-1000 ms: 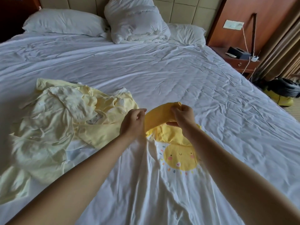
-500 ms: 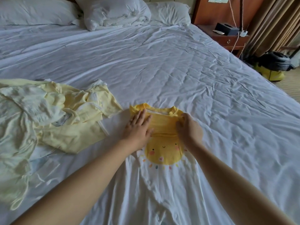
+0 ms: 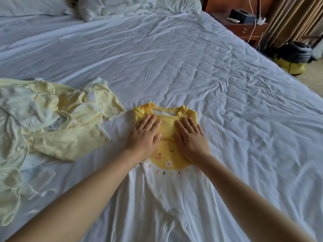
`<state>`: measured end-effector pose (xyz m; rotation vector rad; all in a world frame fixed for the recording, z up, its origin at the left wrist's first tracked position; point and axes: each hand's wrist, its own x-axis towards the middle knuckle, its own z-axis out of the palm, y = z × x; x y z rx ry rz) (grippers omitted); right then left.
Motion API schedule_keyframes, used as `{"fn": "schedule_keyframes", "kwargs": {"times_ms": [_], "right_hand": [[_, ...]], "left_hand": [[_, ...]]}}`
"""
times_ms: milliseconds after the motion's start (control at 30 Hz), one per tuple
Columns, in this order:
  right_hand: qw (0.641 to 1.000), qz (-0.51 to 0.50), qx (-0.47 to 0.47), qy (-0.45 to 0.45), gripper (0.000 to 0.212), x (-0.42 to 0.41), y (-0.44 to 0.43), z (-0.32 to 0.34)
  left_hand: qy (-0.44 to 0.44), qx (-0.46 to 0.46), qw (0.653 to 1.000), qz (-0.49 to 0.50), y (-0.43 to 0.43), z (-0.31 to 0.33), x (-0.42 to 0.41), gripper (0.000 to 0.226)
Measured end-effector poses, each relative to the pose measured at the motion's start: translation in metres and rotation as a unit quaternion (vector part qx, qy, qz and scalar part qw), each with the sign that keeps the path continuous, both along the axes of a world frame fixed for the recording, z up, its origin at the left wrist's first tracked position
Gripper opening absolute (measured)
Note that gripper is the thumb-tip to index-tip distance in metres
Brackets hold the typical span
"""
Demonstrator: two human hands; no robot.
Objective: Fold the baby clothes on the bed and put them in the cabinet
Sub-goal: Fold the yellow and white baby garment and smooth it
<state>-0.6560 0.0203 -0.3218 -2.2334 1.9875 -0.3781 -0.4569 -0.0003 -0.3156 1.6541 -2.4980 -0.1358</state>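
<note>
Sun-print romper [image 3: 167, 158] lies flat on the bed [image 3: 192, 67], pressed by both hands.
Left hand [image 3: 145, 135] and right hand [image 3: 191, 138], fingers straight, palms down, press its folded yellow top; its white body trails toward 6 o'clock. A pale yellow clothes pile [image 3: 52, 119] lies at 9 o'clock.

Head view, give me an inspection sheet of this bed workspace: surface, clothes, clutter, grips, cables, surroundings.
Surface: bed, creased white sheet.
Job's things: romper with sun print laid flat, its yellow top folded over the chest; pile of pale yellow clothes unfolded to its left; cabinet not in view.
Clutter: pillow and bunched duvet at the head.
Grips: left grip and right grip, bare hands, press flat on the fold.
Cables: white cable hangs down the nightstand front.
Surroundings: black box on the nightstand, curtain, black and yellow item on the floor.
</note>
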Motion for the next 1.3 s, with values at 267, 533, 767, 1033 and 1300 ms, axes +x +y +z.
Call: {"fn": "schedule_keyframes", "kwargs": {"times_ms": [267, 533, 767, 1033, 1300], "right_hand": [[0.999, 0.014, 0.008, 0.039, 0.072, 0.002, 0.019, 0.002], [0.995, 0.020, 0.069, 0.069, 0.084, 0.011, 0.116, 0.004], [0.993, 0.005, 0.111, 0.045, 0.088, 0.020, 0.188, 0.011], [0.992, -0.005, 0.126, 0.013, 0.060, 0.025, 0.255, 0.018], [0.996, 0.042, 0.068, -0.039, 0.078, 0.055, 0.312, 0.016]], "left_hand": [[-0.030, 0.086, 0.996, -0.006, 0.005, 0.009, 0.009, 0.058], [-0.005, -0.002, 1.000, -0.001, 0.137, -0.013, 0.056, 0.062], [0.011, -0.011, 0.999, 0.032, 0.229, -0.019, 0.082, 0.057], [0.147, 0.002, 0.985, 0.091, 0.304, -0.022, 0.091, 0.077], [0.269, -0.012, 0.959, 0.087, 0.358, -0.026, 0.104, 0.027]]}}
